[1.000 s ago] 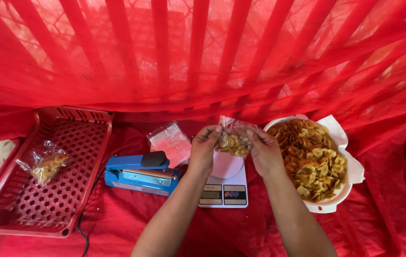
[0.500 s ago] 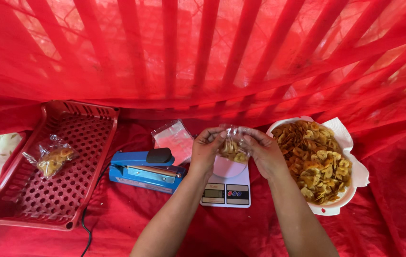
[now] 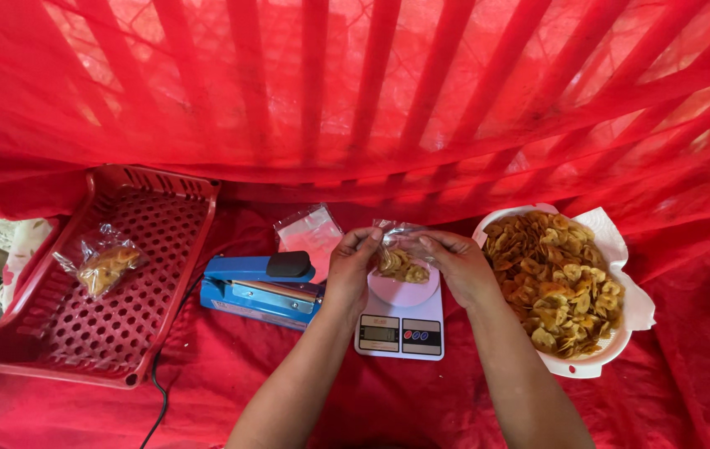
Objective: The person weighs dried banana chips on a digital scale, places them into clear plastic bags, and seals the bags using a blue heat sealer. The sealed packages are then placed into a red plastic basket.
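Head view. My left hand [image 3: 353, 264] and my right hand [image 3: 455, 262] meet over the pink dish of the small digital scale [image 3: 401, 320]. Both are closed in a pinch on the top edge of one clear plastic bag [image 3: 399, 259] partly filled with golden chips. The bag hangs between my fingertips, mouth up, long axis roughly vertical, its bottom just above or resting on the dish; I cannot tell which. The film is thin, glossy and crinkled; the chips inside are small, curled and matt.

Just right of my right hand sits a white bowl [image 3: 631, 303] lined with paper and heaped with the same fried chips. My right hand is the nearer one to it. Just left of my left hand lies a blue heat sealer [image 3: 257, 289] with a black knob, its long bar running left to right. Beyond my left hand lies a flat stack of empty clear bags [image 3: 309, 233]. Well to the left, a red perforated plastic tray [image 3: 151, 291] holds one filled packet [image 3: 106, 266]. A red cloth [image 3: 305, 391] covers the surface.
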